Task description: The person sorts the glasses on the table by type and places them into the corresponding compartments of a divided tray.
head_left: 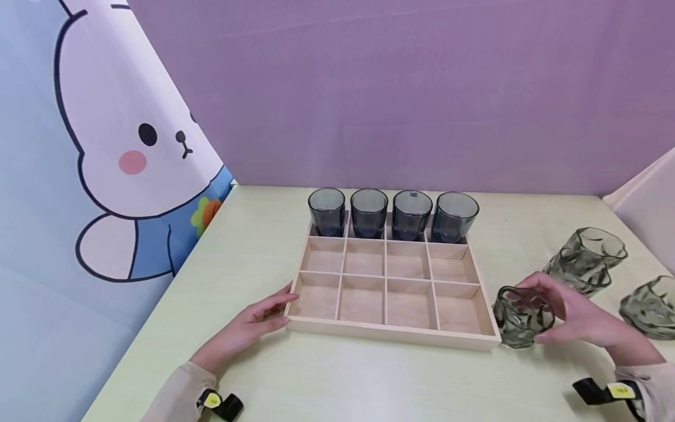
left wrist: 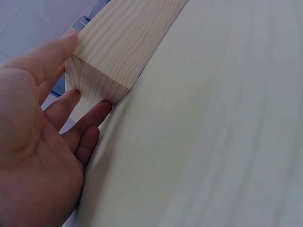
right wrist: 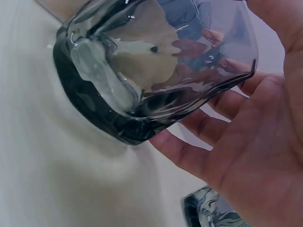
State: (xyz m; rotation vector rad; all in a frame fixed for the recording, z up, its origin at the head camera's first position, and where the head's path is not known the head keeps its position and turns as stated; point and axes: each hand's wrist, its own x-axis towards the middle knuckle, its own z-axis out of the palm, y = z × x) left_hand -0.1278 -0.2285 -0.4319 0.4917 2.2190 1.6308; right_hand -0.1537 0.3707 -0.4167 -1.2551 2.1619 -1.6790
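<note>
A grey-green tumbler with a wavy surface [head_left: 519, 322] is held in my right hand [head_left: 585, 319] beside the front right corner of a wooden compartment tray [head_left: 390, 333]. In the right wrist view, fingers and thumb lie round the clear-walled tumbler [right wrist: 118, 90]; its thick base is close to the tabletop, and contact cannot be told. My left hand [head_left: 258, 319] touches the tray's front left corner. Seen from the left wrist, its fairly straight fingers rest against the wooden corner [left wrist: 97, 82]. Several smooth blue-grey glasses [head_left: 369, 214] stand in the tray's back row, one per compartment.
To the right, behind my right hand, two wavy glasses [head_left: 601, 249] stand close together. Another wavy glass [head_left: 651, 308] is near the right edge of view. A purple cloth [head_left: 401, 99] hangs behind the pale table [head_left: 253, 228], and a cartoon-printed cloth [head_left: 105, 176] at left.
</note>
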